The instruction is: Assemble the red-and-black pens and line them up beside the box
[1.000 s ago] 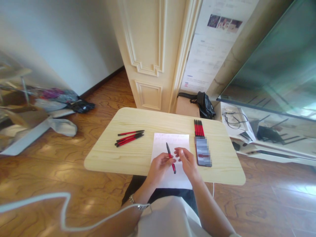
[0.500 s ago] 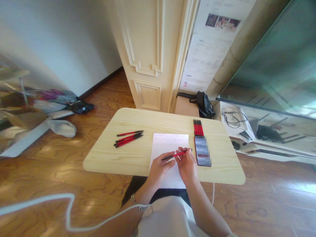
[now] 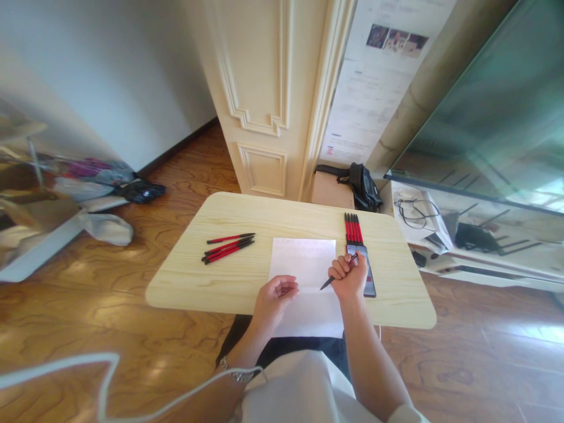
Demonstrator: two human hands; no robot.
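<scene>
My right hand (image 3: 351,279) is closed round a pen (image 3: 326,284), its thumb up at the pen's rear end and the dark tip pointing down and left over the paper. Most of that pen's barrel is hidden by the fingers. Loosely curved, with nothing visible in it, my left hand (image 3: 274,298) is over the left edge of the white sheet of paper (image 3: 304,258). Beside my right hand, partly covered by it, lies a phone (image 3: 369,282). Just beyond the phone are several red and black pens (image 3: 353,229) side by side. More such pens (image 3: 229,249) lie to the left.
A light wooden table (image 3: 185,282) with rounded corners carries all this. Behind it stand a cream panelled door (image 3: 264,170) and a black bag (image 3: 363,185). A white cable (image 3: 106,388) hangs at lower left. Bags lie on the floor at left.
My left hand has let go of the pen and drawn left. My right hand has moved right with the pen, its fingers now wrapped round it, over the phone's edge.
</scene>
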